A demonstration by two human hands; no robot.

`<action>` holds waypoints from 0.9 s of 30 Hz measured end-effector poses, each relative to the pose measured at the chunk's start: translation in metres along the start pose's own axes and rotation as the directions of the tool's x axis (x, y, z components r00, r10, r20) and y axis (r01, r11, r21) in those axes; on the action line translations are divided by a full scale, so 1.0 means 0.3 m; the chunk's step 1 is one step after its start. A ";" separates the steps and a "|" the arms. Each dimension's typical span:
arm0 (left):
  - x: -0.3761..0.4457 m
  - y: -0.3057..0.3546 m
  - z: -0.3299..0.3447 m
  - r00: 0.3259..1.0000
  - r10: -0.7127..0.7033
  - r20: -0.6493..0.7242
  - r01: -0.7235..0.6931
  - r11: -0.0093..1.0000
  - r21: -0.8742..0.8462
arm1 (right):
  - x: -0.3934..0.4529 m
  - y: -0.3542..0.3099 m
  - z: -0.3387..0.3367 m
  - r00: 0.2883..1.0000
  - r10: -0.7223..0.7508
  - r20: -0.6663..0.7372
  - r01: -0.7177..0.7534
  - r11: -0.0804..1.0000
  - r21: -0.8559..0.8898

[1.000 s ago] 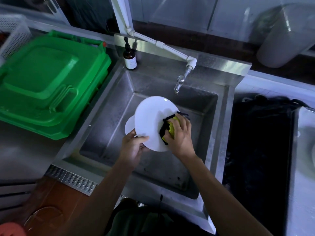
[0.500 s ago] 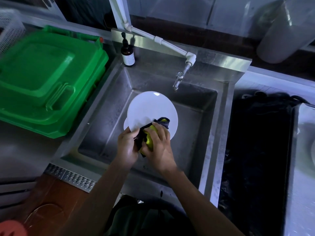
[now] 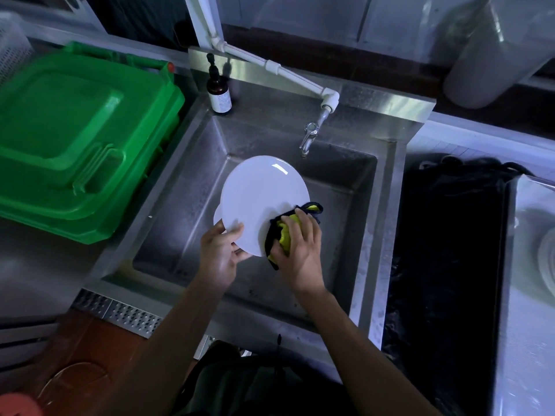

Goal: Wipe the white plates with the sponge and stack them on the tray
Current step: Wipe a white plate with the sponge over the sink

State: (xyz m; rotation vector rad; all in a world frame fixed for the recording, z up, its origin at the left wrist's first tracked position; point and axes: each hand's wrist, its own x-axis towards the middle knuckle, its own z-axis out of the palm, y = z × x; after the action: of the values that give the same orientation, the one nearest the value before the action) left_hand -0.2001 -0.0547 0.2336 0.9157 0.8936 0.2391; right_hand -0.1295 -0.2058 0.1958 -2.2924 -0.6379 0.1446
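The round white plate is held tilted over the steel sink. The left hand pinches its near rim, thumb on top. The right hand curls round the yellow and black sponge and presses it on the plate's right edge. The plate looks hard, smooth and breakable, likely slippery if wet. The rim is the best place to hold, gripped tight.

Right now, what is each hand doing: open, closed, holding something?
Left hand: closed on the lower edge of the white plate.
Right hand: closed on the sponge, pressing it against the plate.
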 end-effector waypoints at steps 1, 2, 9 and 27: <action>-0.001 0.000 -0.003 1.000 0.000 0.011 0.000 1.000 0.011 | 0.009 0.005 -0.005 0.999 0.028 -0.024 -0.028 0.999 0.017; -0.003 -0.001 -0.006 1.000 0.000 0.021 -0.001 1.000 0.025 | 0.017 0.008 -0.011 0.997 0.063 -0.048 -0.061 0.997 0.053; -0.013 -0.035 -0.003 0.998 0.004 0.056 -0.011 0.991 0.131 | 0.093 0.054 -0.072 0.985 0.130 -0.114 -0.109 0.980 0.169; -0.017 -0.027 -0.023 0.981 -0.057 0.188 -0.015 0.932 0.363 | 0.204 -0.019 -0.127 0.978 -0.211 -0.009 0.210 0.972 0.107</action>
State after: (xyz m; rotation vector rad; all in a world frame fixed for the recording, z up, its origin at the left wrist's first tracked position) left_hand -0.2100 -0.0584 0.2283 1.2498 0.7759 -0.0400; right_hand -0.0676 -0.1967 0.2322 -2.1066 -0.8492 0.0779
